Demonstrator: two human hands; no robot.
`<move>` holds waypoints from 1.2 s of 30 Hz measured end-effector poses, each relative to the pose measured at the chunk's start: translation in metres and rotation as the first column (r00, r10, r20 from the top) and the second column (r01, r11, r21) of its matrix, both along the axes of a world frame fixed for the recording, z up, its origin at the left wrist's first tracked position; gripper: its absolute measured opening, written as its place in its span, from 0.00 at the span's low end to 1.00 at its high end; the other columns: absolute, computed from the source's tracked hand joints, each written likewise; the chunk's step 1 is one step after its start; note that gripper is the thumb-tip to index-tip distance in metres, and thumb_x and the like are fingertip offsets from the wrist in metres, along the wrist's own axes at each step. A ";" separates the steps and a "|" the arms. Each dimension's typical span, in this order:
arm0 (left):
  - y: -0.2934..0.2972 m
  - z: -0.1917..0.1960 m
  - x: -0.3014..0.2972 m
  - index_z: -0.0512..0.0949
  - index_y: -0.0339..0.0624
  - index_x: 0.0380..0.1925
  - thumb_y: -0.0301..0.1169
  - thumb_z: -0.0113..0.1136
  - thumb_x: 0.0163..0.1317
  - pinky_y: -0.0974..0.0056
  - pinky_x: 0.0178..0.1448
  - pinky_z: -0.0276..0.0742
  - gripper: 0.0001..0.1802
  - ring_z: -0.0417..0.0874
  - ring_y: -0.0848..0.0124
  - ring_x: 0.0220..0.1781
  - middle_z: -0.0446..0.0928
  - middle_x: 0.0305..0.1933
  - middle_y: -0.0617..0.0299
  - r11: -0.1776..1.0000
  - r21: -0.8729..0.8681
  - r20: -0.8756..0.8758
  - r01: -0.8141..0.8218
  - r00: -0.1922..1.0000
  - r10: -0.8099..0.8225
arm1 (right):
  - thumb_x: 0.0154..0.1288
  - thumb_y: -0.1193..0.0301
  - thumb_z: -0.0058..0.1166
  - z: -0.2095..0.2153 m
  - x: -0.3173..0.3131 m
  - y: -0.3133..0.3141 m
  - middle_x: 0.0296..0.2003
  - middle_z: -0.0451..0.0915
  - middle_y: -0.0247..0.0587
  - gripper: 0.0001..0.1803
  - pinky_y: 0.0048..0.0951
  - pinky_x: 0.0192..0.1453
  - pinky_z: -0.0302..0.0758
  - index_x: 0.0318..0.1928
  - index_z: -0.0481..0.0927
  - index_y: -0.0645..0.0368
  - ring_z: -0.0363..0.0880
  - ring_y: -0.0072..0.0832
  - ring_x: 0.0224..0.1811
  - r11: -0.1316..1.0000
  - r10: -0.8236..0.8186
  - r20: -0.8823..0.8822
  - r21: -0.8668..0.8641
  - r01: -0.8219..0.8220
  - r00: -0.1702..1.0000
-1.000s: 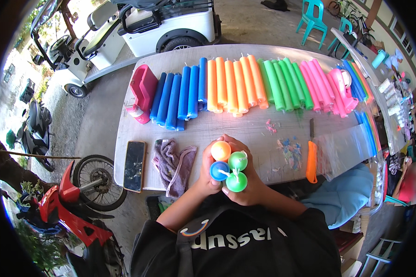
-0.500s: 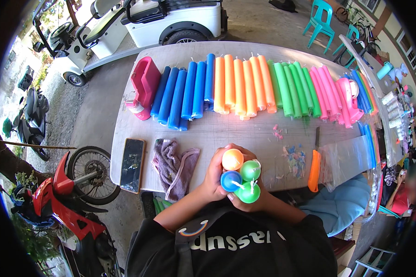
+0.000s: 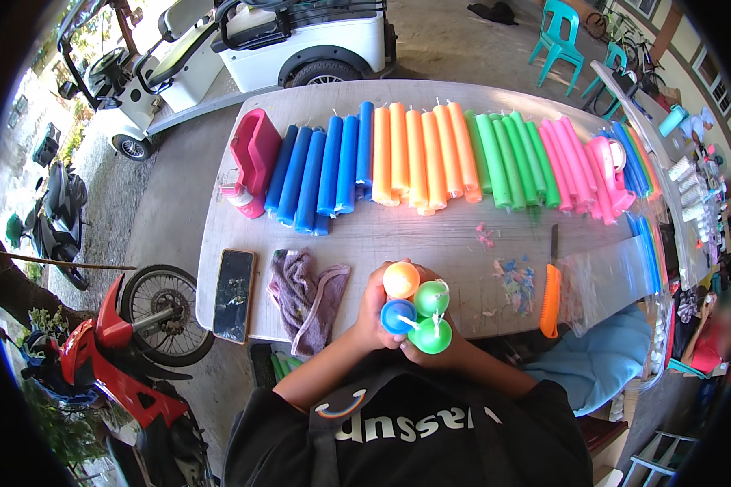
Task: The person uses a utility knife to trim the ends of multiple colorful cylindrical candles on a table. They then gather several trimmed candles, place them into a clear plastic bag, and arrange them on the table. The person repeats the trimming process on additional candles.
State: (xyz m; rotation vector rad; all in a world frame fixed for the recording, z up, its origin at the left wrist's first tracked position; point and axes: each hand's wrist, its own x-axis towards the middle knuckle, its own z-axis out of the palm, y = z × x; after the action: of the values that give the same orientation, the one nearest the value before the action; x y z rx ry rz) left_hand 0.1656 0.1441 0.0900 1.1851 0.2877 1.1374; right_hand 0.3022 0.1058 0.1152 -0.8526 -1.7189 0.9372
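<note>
Between both hands I grip a bundle of candles in front of my chest, seen end-on: an orange candle (image 3: 401,279), a blue candle (image 3: 397,316) and two green ones, an upper green candle (image 3: 432,299) and a lower green candle (image 3: 430,334). White wicks stick out of the blue and green ends. My left hand (image 3: 370,318) wraps the left side of the bundle, my right hand (image 3: 453,347) the right and lower side. The candles hide most of the fingers. Beyond lies a row of blue candles (image 3: 307,180), orange candles (image 3: 415,154), green candles (image 3: 509,162) and pink candles (image 3: 574,166).
On the table (image 3: 382,243) lie a phone (image 3: 235,294), a purple cloth (image 3: 307,296), wax shavings (image 3: 514,284), an orange cutter knife (image 3: 551,296) and a clear plastic bag (image 3: 605,280). A pink holder (image 3: 253,154) and a pink tape dispenser (image 3: 613,174) flank the candle row.
My hands and the bundle have shifted slightly left in view, still gripping the same candles. The table sits slightly lower in the picture; nothing on it has visibly moved.
</note>
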 end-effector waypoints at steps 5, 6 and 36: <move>-0.001 0.020 -0.004 0.59 0.39 0.64 0.47 0.75 0.51 0.55 0.64 0.70 0.48 0.75 0.63 0.59 0.70 0.59 0.52 0.968 0.204 -0.025 -0.148 0.987 0.156 | 0.54 0.69 0.61 0.008 0.003 -0.012 0.70 0.56 0.56 0.53 0.48 0.73 0.58 0.76 0.46 0.61 0.56 0.51 0.72 0.995 -0.088 -0.012 0.046 0.089 0.996; -0.004 0.022 -0.005 0.59 0.39 0.64 0.46 0.75 0.51 0.55 0.64 0.70 0.47 0.75 0.63 0.59 0.70 0.59 0.53 0.972 0.163 -0.049 -0.171 0.982 0.181 | 0.53 0.71 0.61 0.012 0.007 -0.013 0.70 0.55 0.56 0.52 0.48 0.73 0.58 0.76 0.46 0.61 0.55 0.51 0.72 0.995 -0.085 0.009 0.053 0.084 0.996; -0.005 0.042 -0.016 0.57 0.40 0.59 0.17 0.66 0.47 0.63 0.45 0.78 0.39 0.80 0.71 0.38 0.75 0.39 0.59 0.953 0.265 -0.458 -0.151 0.850 0.262 | 0.60 0.68 0.54 0.060 0.121 0.161 0.56 0.68 0.65 0.39 0.47 0.64 0.68 0.69 0.58 0.69 0.70 0.53 0.60 0.632 -0.680 0.588 0.165 0.757 0.439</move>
State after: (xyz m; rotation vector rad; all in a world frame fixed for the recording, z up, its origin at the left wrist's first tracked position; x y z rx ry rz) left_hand 0.1493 0.1393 0.1316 1.6711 0.7084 1.0565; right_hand 0.4232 0.2672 0.1748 -1.9562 -1.5122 0.1393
